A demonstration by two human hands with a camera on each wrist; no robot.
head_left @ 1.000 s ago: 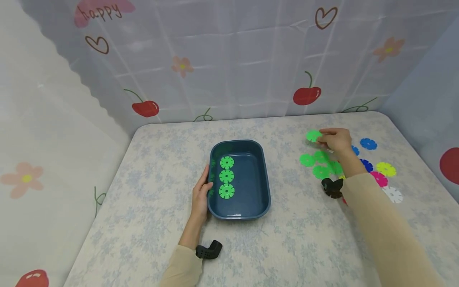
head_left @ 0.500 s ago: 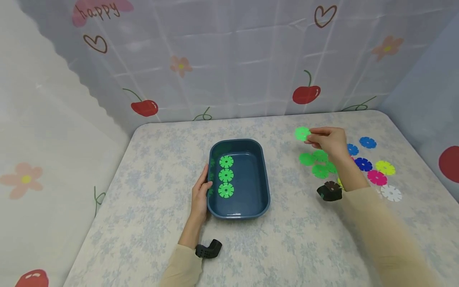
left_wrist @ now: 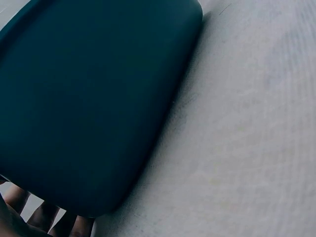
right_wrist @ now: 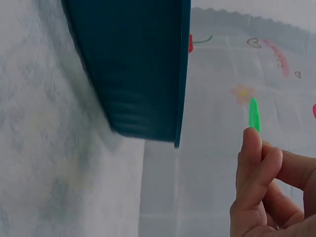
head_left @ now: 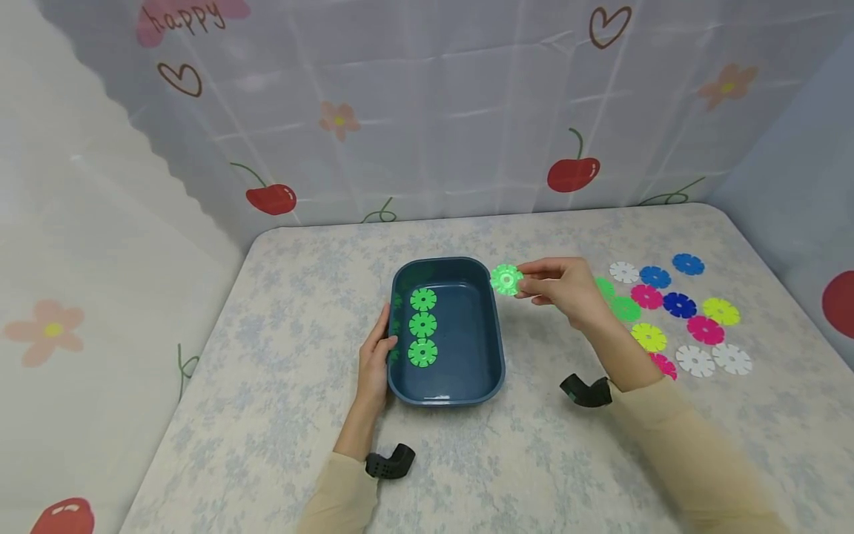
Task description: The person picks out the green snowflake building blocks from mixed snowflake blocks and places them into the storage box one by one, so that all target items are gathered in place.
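Note:
In the head view a dark blue rectangular tray stands on the table, with three green notched plastic discs in a column along its left side. My left hand holds the tray's left wall, thumb at the rim; its fingers show at the tray's edge in the left wrist view. My right hand pinches another green notched disc just beside the tray's upper right rim. That disc appears edge-on between thumb and fingers in the right wrist view, above the table and apart from the tray.
On the right of the table lie several notched discs: blue, dark blue, yellow, pink, white and green. My right forearm passes in front of them. A printed curtain stands behind the table.
My right hand has carried the green disc left and toward me, from the scattered discs to the tray's right rim. The left hand and tray have stayed in place.

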